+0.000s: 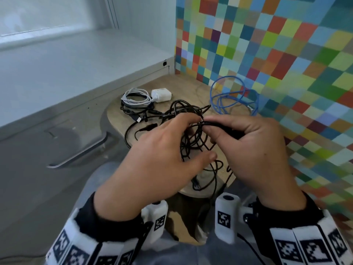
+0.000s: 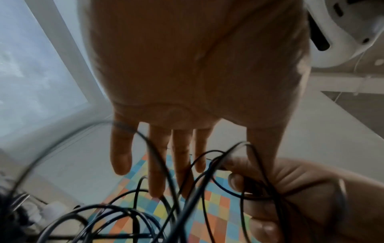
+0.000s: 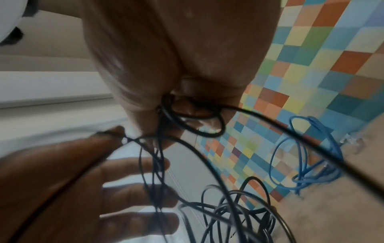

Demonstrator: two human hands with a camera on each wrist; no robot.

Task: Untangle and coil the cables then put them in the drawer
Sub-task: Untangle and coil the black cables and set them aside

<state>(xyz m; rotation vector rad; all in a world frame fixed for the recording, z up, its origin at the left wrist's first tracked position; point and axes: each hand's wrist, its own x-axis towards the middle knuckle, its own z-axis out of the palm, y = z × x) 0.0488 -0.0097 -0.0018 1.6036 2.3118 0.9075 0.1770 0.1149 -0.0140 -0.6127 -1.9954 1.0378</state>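
White coiled cable (image 1: 134,98) and its charger block (image 1: 161,95) lie at our bench's (image 1: 193,87) far left edge. Our left hand (image 1: 152,159) spreads straight fingers (image 2: 121,156) through the black cable tangle (image 1: 191,136) at mid-bench; our right hand (image 1: 254,150) pinches one strand. Near the far right corner sits a blue cable (image 1: 232,98).
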